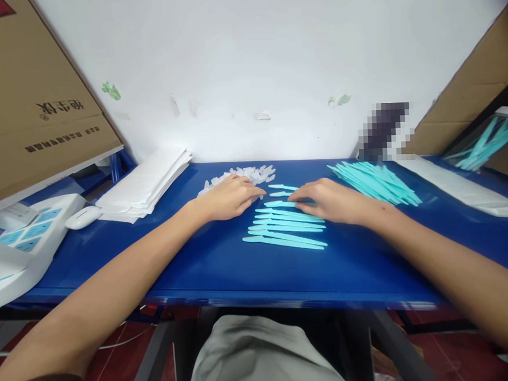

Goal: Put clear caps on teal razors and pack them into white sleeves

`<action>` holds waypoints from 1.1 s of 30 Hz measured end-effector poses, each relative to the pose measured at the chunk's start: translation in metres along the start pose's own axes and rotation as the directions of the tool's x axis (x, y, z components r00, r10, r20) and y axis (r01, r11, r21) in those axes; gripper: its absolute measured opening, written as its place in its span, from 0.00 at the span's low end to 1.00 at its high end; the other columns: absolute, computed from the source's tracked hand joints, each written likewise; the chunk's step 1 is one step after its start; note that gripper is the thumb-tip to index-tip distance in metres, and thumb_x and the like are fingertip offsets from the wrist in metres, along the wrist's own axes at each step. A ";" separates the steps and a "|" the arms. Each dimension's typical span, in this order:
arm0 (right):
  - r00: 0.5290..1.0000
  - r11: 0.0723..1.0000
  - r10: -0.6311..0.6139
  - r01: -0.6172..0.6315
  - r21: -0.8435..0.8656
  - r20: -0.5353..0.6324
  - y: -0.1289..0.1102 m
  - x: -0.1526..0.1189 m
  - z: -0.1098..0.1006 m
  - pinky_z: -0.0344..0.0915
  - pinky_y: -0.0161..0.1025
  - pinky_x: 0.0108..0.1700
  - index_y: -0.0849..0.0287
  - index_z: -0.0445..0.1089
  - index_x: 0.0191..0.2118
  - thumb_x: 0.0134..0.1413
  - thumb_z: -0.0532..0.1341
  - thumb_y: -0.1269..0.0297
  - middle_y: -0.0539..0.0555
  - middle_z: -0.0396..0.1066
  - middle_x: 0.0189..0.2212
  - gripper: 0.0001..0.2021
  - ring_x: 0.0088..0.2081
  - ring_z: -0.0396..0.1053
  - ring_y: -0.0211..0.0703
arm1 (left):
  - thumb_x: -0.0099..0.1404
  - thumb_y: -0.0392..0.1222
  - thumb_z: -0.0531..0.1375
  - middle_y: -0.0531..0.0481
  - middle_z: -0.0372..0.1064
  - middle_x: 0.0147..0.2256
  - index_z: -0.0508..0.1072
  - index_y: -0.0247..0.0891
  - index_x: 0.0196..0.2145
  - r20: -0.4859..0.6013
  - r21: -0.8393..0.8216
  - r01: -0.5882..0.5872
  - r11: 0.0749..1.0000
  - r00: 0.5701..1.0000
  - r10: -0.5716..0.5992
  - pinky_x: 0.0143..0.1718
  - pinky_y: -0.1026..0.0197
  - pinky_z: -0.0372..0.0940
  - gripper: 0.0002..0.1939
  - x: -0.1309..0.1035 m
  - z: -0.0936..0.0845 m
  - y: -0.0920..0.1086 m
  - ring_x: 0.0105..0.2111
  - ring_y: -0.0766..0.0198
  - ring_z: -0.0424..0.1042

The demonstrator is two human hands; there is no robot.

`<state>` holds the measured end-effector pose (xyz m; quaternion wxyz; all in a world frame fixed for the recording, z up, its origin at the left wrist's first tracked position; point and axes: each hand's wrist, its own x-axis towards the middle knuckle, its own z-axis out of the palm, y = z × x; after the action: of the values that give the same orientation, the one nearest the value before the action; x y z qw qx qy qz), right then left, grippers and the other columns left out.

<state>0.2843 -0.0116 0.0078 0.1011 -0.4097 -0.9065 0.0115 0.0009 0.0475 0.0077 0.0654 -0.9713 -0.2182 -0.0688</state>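
Observation:
A row of slim turquoise eyebrow razors point(287, 242) lies side by side on the blue table, their heads pointing left. At the upper part of this row, my right hand point(325, 200) is closed, thumb and fingers pinching the handle end of one eyebrow razor point(279, 203). My left hand point(231, 197) is closed too, its fingertips just left of the razor heads. A small pale bit, seemingly a translucent cap, shows at those fingertips. Behind the left hand spreads a heap of translucent caps point(253, 173), partly hidden by it.
A pile of turquoise razors point(376, 182) lies at the right. White envelopes point(147, 180) are stacked at the left, near a white device with blue keys point(30, 229). Cardboard boxes point(38, 109) stand on both sides, and a white wall point(233, 74) rises behind the table point(240, 274).

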 end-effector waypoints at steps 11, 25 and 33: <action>0.999 0.999 0.053 -0.053 0.003 0.001 0.002 -0.001 0.003 0.70 0.43 0.42 0.61 0.78 0.52 0.62 0.56 0.69 0.62 0.75 0.44 0.18 0.40 0.76 0.50 | 0.71 0.28 0.49 0.41 0.70 0.61 0.73 0.37 0.58 -0.047 0.044 -0.013 0.999 0.999 0.015 0.57 0.48 0.56 0.23 0.001 0.012 -0.001 0.62 0.48 0.64; 0.985 0.987 0.150 -0.144 0.075 -0.081 -0.001 -0.001 0.006 0.68 0.52 0.50 0.61 0.70 0.55 0.70 0.50 0.61 0.63 0.77 0.51 0.17 0.50 0.75 0.58 | 0.76 0.40 0.53 0.45 0.79 0.46 0.79 0.40 0.45 -0.064 -0.037 0.013 0.999 0.998 -0.015 0.53 0.52 0.55 0.14 0.003 0.010 -0.003 0.50 0.55 0.72; 0.923 0.971 0.228 -0.191 0.144 -0.311 0.002 0.004 0.019 0.68 0.51 0.52 0.59 0.72 0.56 0.70 0.50 0.59 0.62 0.77 0.53 0.19 0.53 0.75 0.58 | 0.75 0.39 0.54 0.40 0.74 0.45 0.78 0.39 0.52 -0.058 -0.078 0.091 0.993 0.994 -0.095 0.47 0.54 0.61 0.15 0.004 0.015 -0.004 0.45 0.53 0.72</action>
<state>0.2799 -0.0063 -0.0106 0.2702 -0.4943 -0.8262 0.0050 0.0042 0.0549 -0.0060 0.0320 -0.9593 -0.2583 -0.1097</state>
